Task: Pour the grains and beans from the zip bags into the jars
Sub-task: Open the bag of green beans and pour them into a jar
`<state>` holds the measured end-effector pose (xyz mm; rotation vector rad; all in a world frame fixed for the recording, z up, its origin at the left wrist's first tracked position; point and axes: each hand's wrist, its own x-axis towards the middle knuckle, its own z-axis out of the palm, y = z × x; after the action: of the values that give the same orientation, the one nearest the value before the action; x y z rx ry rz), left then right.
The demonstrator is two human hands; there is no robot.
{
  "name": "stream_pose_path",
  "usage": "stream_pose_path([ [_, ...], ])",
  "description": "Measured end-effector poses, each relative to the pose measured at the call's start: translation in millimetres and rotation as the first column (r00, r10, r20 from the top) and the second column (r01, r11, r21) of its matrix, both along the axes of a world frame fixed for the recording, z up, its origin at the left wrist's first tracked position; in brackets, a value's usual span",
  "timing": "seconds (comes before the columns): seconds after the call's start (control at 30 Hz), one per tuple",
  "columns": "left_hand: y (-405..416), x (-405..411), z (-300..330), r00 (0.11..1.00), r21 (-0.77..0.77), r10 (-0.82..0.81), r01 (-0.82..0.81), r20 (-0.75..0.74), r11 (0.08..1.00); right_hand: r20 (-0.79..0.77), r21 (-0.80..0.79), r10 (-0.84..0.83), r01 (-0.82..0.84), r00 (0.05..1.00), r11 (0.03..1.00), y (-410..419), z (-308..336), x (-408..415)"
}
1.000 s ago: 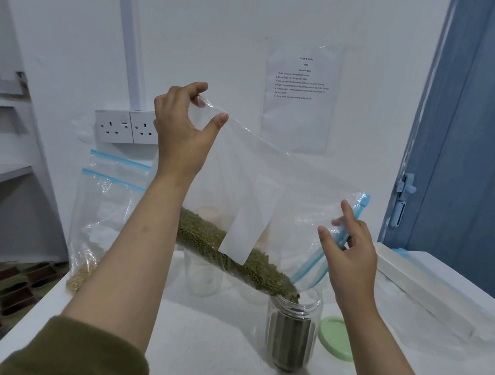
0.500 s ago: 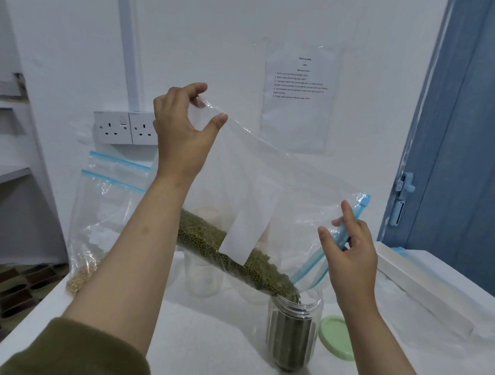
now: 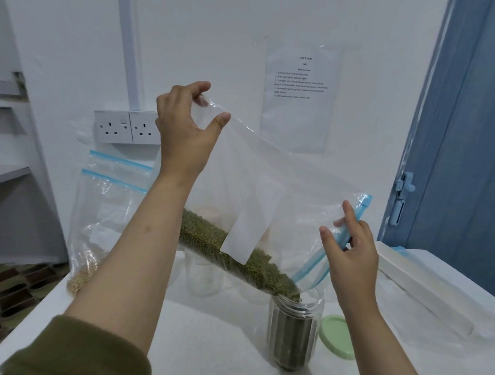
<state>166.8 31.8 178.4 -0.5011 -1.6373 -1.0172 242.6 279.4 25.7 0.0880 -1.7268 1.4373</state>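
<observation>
A clear zip bag (image 3: 291, 189) of green mung beans (image 3: 237, 257) hangs tilted, its blue zip mouth down over a clear jar (image 3: 293, 334) on the white table. My left hand (image 3: 183, 130) pinches the bag's raised bottom corner. My right hand (image 3: 351, 254) grips the blue zip edge just above the jar. Beans run from the bag's lowest corner into the jar, which is filled most of the way. The jar's green lid (image 3: 336, 337) lies flat to its right.
Two more zip bags (image 3: 103, 209) lean against the wall at left, one holding pale grains. Empty clear jars (image 3: 202, 276) stand behind the tilted bag. A long white box (image 3: 423, 288) lies at right. The table edge (image 3: 36, 311) drops off at left.
Hands and bag hold almost the same pose. The beans have slid slightly lower toward the jar.
</observation>
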Motion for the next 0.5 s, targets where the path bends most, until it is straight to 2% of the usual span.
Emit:
stream_pose_path([
  [0.5, 2.1, 0.7, 0.7, 1.0, 0.003, -0.01, 0.01, 0.008, 1.0, -0.002, 0.004, -0.027, 0.027, 1.0, 1.0, -1.4, 0.3, 0.1],
])
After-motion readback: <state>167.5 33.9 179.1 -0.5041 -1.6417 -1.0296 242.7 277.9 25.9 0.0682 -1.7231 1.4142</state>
